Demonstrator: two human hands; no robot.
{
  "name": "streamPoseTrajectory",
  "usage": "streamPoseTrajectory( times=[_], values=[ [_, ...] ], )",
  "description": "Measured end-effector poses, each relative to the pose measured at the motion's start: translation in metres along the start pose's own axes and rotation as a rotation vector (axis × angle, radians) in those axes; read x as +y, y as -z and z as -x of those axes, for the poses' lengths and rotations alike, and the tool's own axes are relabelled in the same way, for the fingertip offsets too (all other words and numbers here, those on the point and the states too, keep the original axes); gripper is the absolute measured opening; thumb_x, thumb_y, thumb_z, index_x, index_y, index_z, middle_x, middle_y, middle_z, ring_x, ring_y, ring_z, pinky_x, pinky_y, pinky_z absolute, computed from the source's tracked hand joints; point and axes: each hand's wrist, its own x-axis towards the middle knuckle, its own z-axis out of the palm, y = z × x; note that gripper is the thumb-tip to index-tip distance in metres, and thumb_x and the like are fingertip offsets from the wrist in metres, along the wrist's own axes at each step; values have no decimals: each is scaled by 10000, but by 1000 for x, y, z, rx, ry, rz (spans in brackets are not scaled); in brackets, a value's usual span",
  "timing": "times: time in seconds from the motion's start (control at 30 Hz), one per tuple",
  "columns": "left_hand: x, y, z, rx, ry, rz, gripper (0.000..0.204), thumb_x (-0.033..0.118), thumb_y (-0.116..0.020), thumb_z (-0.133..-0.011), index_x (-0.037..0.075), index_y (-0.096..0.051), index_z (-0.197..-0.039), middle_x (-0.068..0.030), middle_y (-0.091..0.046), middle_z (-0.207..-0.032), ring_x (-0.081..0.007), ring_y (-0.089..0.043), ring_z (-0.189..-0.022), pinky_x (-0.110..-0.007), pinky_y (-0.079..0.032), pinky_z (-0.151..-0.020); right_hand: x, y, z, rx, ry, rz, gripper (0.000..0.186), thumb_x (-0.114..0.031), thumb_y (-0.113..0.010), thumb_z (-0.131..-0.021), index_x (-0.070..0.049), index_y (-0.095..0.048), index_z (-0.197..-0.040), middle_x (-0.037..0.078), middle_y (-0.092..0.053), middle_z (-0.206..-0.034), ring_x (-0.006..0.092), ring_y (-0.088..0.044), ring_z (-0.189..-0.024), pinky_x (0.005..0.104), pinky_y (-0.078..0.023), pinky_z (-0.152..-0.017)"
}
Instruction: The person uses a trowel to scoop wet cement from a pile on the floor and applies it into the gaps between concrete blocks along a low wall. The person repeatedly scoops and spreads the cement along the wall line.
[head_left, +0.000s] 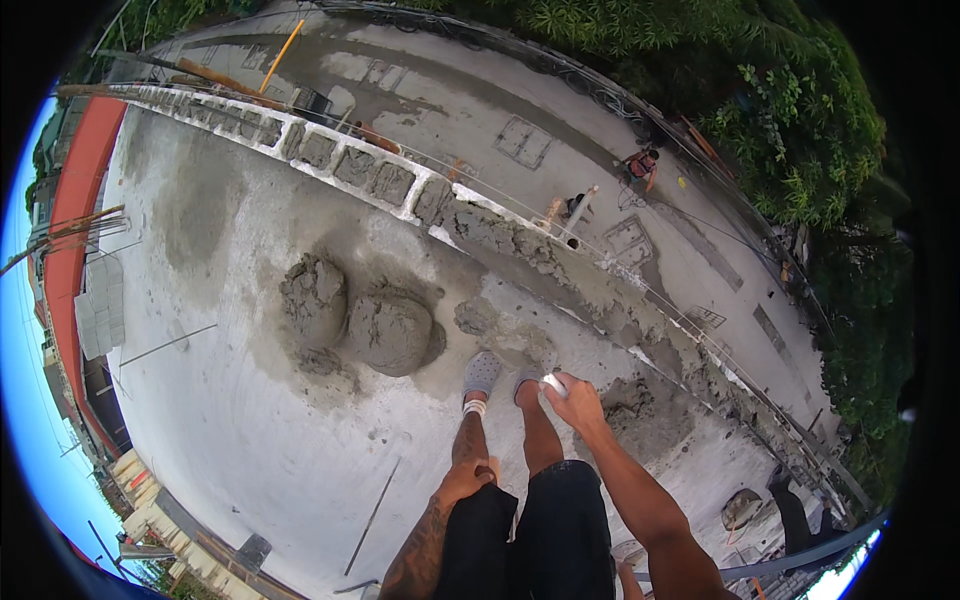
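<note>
My right hand grips a small white object, too small to identify, above my grey perforated clog. My left hand is at my left knee, fingers curled; what they hold, if anything, is unclear. Two wet mortar mounds lie on the pale concrete slab ahead-left of my feet, with smaller patches around them. A low block wall crosses beyond my feet, its near-right stretch topped with rough mortar.
Past the wall is a lower paved strip with a person, an upright pipe and trees. A red wall and stacked grey blocks are at left. Timber lies lower left. Thin rods lie on the slab.
</note>
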Motion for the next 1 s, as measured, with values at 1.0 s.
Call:
streamPoseTrajectory(
  times=[1.0],
  values=[
    [-11, 63, -4, -88, -111, -405, 462, 371, -611, -948, 14, -622, -1242, -201, -678, -1205, -375, -631, -1146, -452, -484, -993, 127, -162, 70, -49, -617, -994, 217, -196, -626, -905, -9, -611, -1015, 82, -616, -709, 160, -591, -540, 326, -478, -471]
  ],
)
